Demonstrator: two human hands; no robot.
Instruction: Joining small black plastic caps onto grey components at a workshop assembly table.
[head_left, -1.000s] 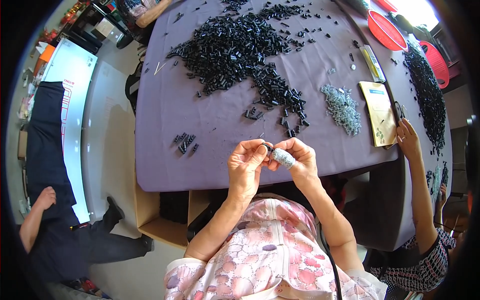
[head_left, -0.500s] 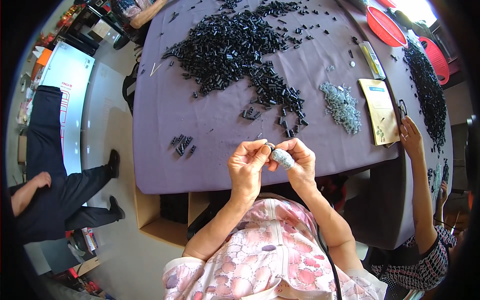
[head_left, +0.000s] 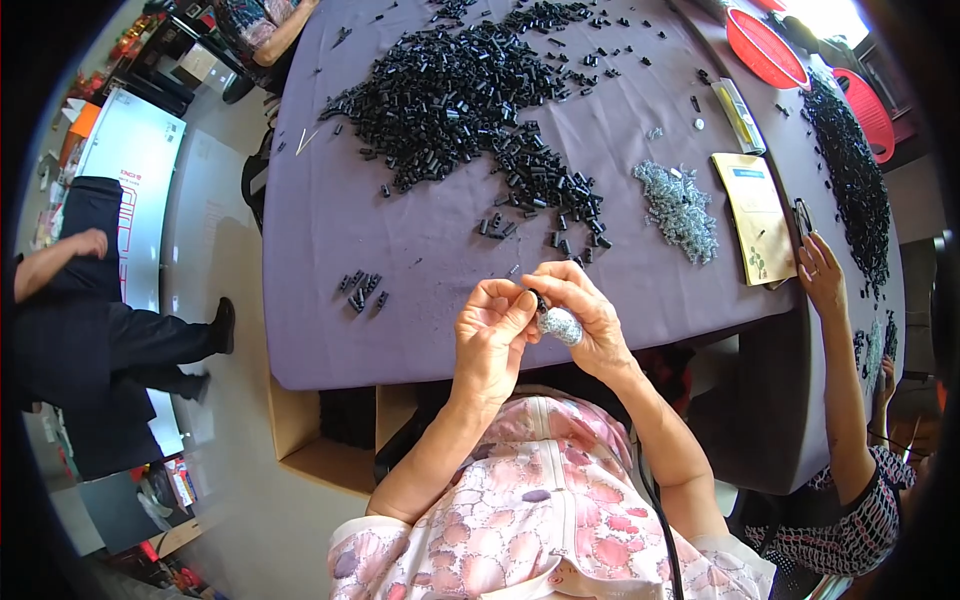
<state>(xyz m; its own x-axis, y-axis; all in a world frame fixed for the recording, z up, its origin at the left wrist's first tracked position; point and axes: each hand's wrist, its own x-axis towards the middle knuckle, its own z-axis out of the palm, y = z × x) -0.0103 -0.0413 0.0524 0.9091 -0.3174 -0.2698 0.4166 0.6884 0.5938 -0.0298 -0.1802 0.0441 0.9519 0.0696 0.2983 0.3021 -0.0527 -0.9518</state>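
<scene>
Over the near edge of the table, my left hand (head_left: 487, 335) pinches a small black tubular piece (head_left: 538, 298) between thumb and fingers. My right hand (head_left: 592, 322) is closed at the other side of this piece, its fingertips touching it. A rounded, grey-white speckled lump (head_left: 562, 326) shows under the right fingers; whether it is held or wrapped round a finger, I cannot tell. Farther off lies a big heap of black tubular pieces (head_left: 450, 100). A few similar pieces (head_left: 362, 288) lie apart on the left. To the right is a pile of small clear bits (head_left: 678, 212).
A purple cloth (head_left: 330, 345) covers the table. A yellow booklet (head_left: 752, 215) lies on the right, near another person's hand (head_left: 822, 272). Red baskets (head_left: 768, 48) and more black pieces (head_left: 850, 190) are beyond. A person in dark clothes (head_left: 70, 340) stands at left.
My right fingers have shifted up and over the black piece, which shows more now. The left hand has barely moved. The person at left has raised an arm and shifted their legs.
</scene>
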